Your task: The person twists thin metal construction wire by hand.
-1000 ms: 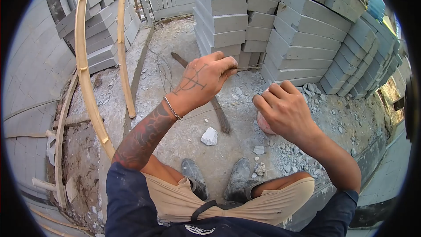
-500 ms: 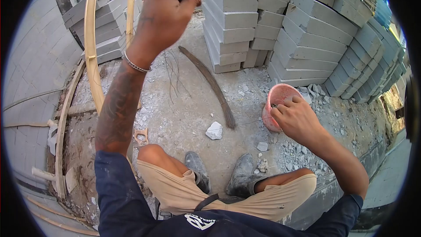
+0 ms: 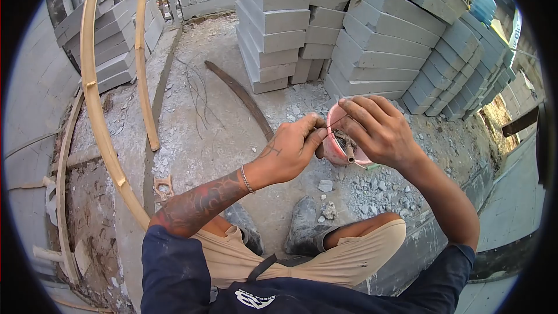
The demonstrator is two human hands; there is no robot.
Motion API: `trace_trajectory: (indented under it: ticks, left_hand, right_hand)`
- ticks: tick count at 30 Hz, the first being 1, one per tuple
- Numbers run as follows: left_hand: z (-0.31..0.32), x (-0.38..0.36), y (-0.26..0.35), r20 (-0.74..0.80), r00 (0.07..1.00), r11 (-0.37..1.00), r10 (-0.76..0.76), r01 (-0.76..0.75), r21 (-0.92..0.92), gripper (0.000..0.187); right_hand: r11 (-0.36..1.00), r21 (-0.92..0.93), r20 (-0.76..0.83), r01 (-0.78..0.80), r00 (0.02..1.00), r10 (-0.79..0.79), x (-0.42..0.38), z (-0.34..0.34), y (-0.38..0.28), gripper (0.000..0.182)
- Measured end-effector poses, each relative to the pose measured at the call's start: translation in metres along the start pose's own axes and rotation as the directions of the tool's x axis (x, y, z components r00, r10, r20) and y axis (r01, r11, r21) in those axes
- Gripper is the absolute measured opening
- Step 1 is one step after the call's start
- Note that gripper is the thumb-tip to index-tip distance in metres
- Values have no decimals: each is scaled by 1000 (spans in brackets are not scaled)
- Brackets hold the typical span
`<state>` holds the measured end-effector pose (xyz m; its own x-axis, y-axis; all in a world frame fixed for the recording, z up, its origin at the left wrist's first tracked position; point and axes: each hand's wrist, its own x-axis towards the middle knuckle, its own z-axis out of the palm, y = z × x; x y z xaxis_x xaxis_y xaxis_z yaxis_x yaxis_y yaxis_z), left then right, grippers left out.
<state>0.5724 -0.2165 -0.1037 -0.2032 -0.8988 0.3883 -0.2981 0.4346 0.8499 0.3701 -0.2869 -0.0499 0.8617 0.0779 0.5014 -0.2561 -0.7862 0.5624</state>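
The left hand [image 3: 290, 150] pinched its thumb [image 3: 314, 139] close to its bent pointing finger. Near it, the right hand [image 3: 386, 136] curled its fingers [image 3: 361, 110] down, hiding its thumb. Both bent arms reached in front of the person, and dark drawings covered the left forearm [image 3: 203, 203].

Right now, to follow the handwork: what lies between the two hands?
The head view shows a thin wire between left hand and right hand, the bucket behind it.
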Motion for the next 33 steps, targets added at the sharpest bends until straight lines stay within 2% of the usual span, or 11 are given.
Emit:
trace_trajectory:
  ticks: [9,16,18,19,22,24,26,28,29,32,33]
  left_hand:
    - [-7,0,2,52,991,992,-126,124,37,24]
    - [-14,8,3,99,986,984,-132,119,134,24]
    - [-19,11,5,118,989,982,-86,65,176,27]
    - [-24,11,6,90,988,976,-123,104,189,27]
    - [-41,15,3,122,992,934,-28,-17,357,38]
    - [-61,19,11,168,978,808,-127,4,589,44]
    - [-79,16,13,155,959,840,-236,122,528,50]
    - [-91,15,13,206,958,846,-197,60,530,52]
    - [-92,14,12,236,965,799,-117,-50,599,53]
    - [-92,9,14,212,962,822,-170,20,570,51]
    - [-92,6,13,266,957,828,-114,-56,557,48]
  right_hand:
    - [994,77,111,74,990,-82,-9,1,0,25]
    - [984,136,137,117,981,-135,-7,-3,2,27]
    - [986,120,203,113,970,-136,-2,-5,3,28]
    - [988,78,222,130,964,-144,2,-7,3,23]
    - [991,82,121,110,985,-119,12,-7,1,22]
    - [993,62,113,98,988,-105,14,-5,1,21]
    - [996,38,106,82,991,-85,16,-2,2,20]
    - [996,24,119,85,989,-87,19,3,2,19]
    - [994,-2,91,110,990,-110,24,6,1,19]
    - [997,33,11,71,997,-72,26,13,5,18]
    - [998,6,28,59,998,-59,24,13,8,18]
